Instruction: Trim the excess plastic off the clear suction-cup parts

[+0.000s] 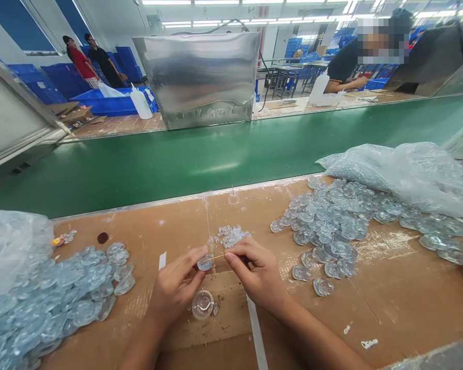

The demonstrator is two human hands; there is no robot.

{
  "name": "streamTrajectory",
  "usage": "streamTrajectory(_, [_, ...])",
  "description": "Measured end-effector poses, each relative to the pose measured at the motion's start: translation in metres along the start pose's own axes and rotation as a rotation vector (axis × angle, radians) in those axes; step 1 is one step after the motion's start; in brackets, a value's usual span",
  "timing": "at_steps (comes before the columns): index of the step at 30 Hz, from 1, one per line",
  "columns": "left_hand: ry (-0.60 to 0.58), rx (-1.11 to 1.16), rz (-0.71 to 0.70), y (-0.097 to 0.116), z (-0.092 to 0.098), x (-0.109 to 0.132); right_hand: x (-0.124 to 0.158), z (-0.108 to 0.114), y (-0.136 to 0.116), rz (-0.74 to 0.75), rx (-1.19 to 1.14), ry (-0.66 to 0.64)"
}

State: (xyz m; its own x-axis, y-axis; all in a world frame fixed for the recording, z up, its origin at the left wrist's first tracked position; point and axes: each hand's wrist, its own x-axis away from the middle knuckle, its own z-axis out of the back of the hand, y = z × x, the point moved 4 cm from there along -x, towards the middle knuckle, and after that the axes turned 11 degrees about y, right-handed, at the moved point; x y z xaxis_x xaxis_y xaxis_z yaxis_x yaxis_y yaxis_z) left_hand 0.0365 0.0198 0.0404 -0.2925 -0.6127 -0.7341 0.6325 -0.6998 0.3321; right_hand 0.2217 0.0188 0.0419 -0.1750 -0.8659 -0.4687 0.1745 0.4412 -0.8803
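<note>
The left hand hid part of the clear disc, the right fingers covered one end of the thin stick, and the left pile of discs ran off the picture's edge.

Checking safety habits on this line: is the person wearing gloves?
No, the bare left hand pinches a clear plastic piece and the bare right hand pinches a thin stick.

The head camera looks forward and down (a wide, bowed view), close above the left hand and right hand, facing the green conveyor belt.
</note>
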Motion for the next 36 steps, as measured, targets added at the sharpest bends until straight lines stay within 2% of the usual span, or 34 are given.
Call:
streamTrajectory(21, [-0.018,-0.015,0.029,-0.003,0.001,0.002,-0.002,0.001,0.008,-0.050,0.030,0.020])
streamTrajectory(27, [-0.036,-0.010,0.013,-0.001,0.001,0.000,-0.001,-0.002,0.008,-0.060,0.014,-0.023])
streamTrajectory(32, [-0.040,-0.016,0.023,-0.005,0.001,0.002,-0.005,0.005,0.003,-0.062,-0.026,-0.010])
streamTrajectory(34, [-0.030,-0.035,0.055,-0.010,0.002,0.004,-0.006,0.006,-0.003,-0.032,-0.024,-0.068])
streamTrajectory(36, [-0.014,-0.051,0.092,-0.015,0.003,0.005,-0.003,0.003,-0.009,0.033,-0.016,-0.198])
